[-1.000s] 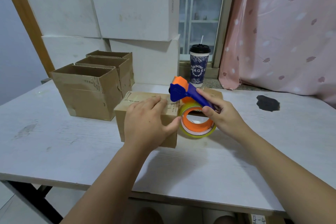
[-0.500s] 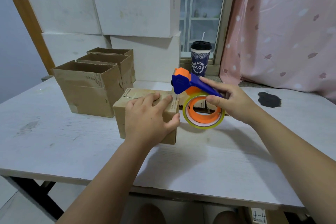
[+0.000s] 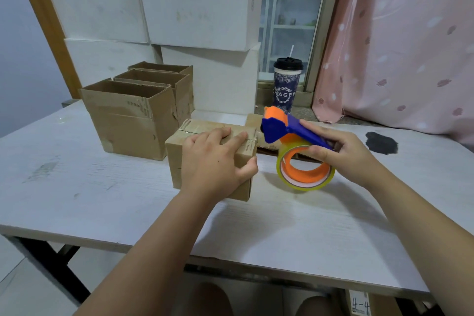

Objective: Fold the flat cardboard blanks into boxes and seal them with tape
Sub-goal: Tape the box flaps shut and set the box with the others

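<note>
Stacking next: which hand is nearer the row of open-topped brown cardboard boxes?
Left. The left hand rests on the closed brown cardboard box beside the row; the right hand grips the blue-and-orange tape dispenser farther right.

Matt brown cardboard box (image 3: 184, 133), glossy plastic tape dispenser (image 3: 287, 128), whitewashed wood-grain table (image 3: 282, 226)

A white wood-grain surface (image 3: 77, 187) with a dark stain (image 3: 381, 142) stands before stacked white blocks (image 3: 192, 2). A window (image 3: 292, 7) sits between them and a pink flowered curtain (image 3: 410, 46); a wooden post (image 3: 43, 23) edges the bluish wall (image 3: 15, 59).
</note>
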{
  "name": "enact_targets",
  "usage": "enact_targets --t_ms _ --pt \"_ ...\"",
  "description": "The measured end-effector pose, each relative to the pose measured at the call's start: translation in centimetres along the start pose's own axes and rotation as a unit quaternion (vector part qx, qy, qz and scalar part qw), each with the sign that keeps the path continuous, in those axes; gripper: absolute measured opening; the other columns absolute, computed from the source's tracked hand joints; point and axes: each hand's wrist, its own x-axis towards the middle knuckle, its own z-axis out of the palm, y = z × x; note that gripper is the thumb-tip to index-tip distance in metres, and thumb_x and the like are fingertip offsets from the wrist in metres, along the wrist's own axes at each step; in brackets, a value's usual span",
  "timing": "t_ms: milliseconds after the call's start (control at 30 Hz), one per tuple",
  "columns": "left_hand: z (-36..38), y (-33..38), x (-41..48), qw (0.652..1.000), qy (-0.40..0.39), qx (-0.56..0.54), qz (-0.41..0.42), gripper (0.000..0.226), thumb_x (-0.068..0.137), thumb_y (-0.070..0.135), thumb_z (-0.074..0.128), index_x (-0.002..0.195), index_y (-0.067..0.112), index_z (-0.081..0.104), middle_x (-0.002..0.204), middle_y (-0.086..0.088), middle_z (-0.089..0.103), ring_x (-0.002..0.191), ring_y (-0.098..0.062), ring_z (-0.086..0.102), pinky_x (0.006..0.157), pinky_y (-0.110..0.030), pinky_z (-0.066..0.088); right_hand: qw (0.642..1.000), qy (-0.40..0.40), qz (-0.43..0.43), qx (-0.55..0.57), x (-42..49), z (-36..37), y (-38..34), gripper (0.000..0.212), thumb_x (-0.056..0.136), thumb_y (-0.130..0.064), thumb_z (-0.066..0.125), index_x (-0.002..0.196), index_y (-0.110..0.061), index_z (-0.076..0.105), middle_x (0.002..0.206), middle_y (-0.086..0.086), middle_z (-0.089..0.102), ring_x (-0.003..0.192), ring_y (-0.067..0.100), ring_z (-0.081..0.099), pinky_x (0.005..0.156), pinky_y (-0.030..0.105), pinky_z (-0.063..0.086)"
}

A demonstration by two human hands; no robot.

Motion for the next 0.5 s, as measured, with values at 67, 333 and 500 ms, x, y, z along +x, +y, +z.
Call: enact_targets --t_ms 67,333,500 --pt "0.0 0.0 -0.1 1.0 0.002 -0.003 -0.001 0.059 0.073 0.061 0.036 0.111 0.031 0.07 0.114 -0.004 0.067 0.101 -0.024 0.063 0.089 -0.037 0.035 1.0 0.026 -0.001 0.012 -0.3 -0.5 -0.4 0.053 0.079 -0.02 0.065 0.126 -0.038 0.05 0.093 -0.033 0.065 0.08 -0.015 0.059 0.069 0.001 0.041" --pt "0.0 -0.2 0.0 1.0 -0.004 0.002 0.002 0.066 0.072 0.065 0.028 0.117 0.035 0.065 0.121 0.0 0.064 0.111 -0.02 0.058 0.093 -0.037 0.031 1.0 0.004 0.009 -0.025 -0.7 -1.6 -1.8 0.053 0.068 -0.035 0.071 0.117 -0.049 0.057 0.096 -0.042 0.062 0.087 -0.018 0.058 0.071 0.0 0.039" --pt "0.0 -0.3 0.0 1.0 -0.008 0.005 0.007 0.068 0.071 0.066 0.026 0.119 0.037 0.064 0.123 0.002 0.063 0.112 -0.02 0.057 0.093 -0.035 0.029 0.996 -0.052 0.019 -0.074 -1.3 -2.8 -1.8 0.053 0.068 -0.037 0.074 0.112 -0.063 0.058 0.116 -0.042 0.056 0.107 -0.016 0.053 0.082 0.001 0.037"
